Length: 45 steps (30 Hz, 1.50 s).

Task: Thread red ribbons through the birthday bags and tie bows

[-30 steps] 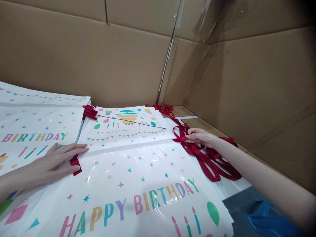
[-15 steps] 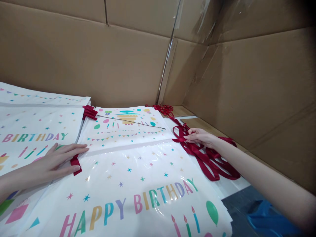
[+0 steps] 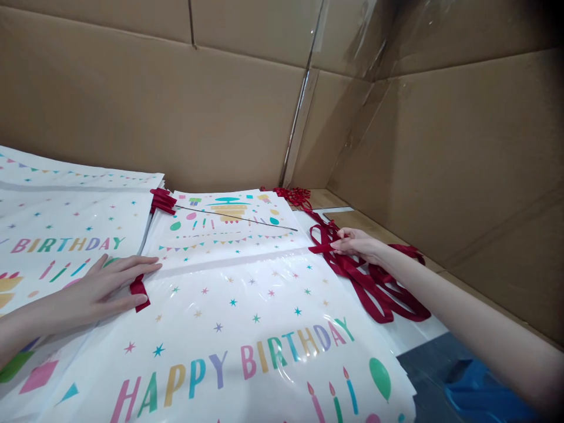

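My left hand [image 3: 103, 289] lies flat, fingers stretched out, over the left edge of a white Happy Birthday sheet [image 3: 259, 311]. A short dark-red ribbon end [image 3: 140, 294] shows between its thumb and index finger. At the sheet's right edge my right hand [image 3: 355, 244] pinches a dark-red ribbon [image 3: 324, 248] between thumb and fingers. Loose loops of the same ribbon [image 3: 374, 299] hang below and beside that hand. Across the upper part of the stack lies a thin dark rod [image 3: 238, 217], its left end by a bunch of red ribbon ends [image 3: 163, 201].
Another stack of printed sheets [image 3: 66, 205] lies at the left. More tangled red ribbon [image 3: 295, 197] lies at the back. Cardboard walls rise behind [image 3: 145, 111] and on the right [image 3: 476, 158]. A blue object [image 3: 489, 390] is at the lower right.
The whole view has shifted very slightly. Both hands keep practically the same places on the sheet and ribbon.
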### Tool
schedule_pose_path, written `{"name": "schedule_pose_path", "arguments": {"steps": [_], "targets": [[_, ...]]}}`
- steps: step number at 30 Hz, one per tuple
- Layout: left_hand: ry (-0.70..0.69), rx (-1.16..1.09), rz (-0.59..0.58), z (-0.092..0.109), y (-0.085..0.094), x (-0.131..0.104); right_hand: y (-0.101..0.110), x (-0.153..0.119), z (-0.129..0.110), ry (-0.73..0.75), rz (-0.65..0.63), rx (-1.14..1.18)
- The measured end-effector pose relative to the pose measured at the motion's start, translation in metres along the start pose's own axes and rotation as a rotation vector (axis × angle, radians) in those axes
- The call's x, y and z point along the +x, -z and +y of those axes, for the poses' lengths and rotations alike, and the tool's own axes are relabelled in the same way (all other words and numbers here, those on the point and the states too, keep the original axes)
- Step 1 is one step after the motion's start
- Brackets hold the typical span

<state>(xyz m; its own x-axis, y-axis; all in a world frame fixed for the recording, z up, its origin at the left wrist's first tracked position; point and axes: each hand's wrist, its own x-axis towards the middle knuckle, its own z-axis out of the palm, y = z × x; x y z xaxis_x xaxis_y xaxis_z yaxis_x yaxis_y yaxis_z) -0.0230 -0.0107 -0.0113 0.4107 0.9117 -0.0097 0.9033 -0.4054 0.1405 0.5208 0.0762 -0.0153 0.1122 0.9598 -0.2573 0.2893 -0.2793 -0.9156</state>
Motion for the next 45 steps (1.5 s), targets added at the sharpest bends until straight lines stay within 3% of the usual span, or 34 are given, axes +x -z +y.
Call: {"name": "schedule_pose_path", "arguments": {"steps": [9,12,15,17,20,28,33,36,39,45], "targets": [[0.001,-0.069,-0.086,0.004,0.010,0.001,0.005,0.013,0.011,0.018,-0.011,-0.004],[-0.006,-0.097,-0.109,0.005,0.012,0.000,0.009,0.020,0.010,0.051,-0.012,-0.148],[-0.010,-0.100,-0.111,0.007,0.016,-0.001,0.001,0.024,0.004,0.228,0.131,-0.394],[-0.007,-0.102,-0.126,0.009,0.017,-0.001,-0.017,0.020,-0.004,0.386,0.174,-0.519],[-0.003,-0.114,-0.136,0.012,0.019,-0.002,-0.062,-0.002,-0.026,0.567,0.076,-0.569],[-0.004,-0.132,-0.097,0.015,0.020,-0.004,-0.217,-0.080,-0.078,1.082,-0.418,-0.591],[-0.025,-0.155,-0.066,0.010,0.012,-0.004,-0.287,-0.093,-0.087,1.307,-0.698,-0.597],[-0.015,-0.164,-0.066,0.008,0.010,-0.003,-0.311,-0.087,-0.087,1.374,-0.775,-0.608],[-0.016,-0.180,-0.061,0.008,0.009,-0.003,-0.322,-0.081,-0.085,1.346,-0.834,-0.671],[-0.024,-0.205,-0.051,0.008,0.009,-0.005,-0.311,-0.070,-0.080,1.195,-0.884,-0.796]]}}
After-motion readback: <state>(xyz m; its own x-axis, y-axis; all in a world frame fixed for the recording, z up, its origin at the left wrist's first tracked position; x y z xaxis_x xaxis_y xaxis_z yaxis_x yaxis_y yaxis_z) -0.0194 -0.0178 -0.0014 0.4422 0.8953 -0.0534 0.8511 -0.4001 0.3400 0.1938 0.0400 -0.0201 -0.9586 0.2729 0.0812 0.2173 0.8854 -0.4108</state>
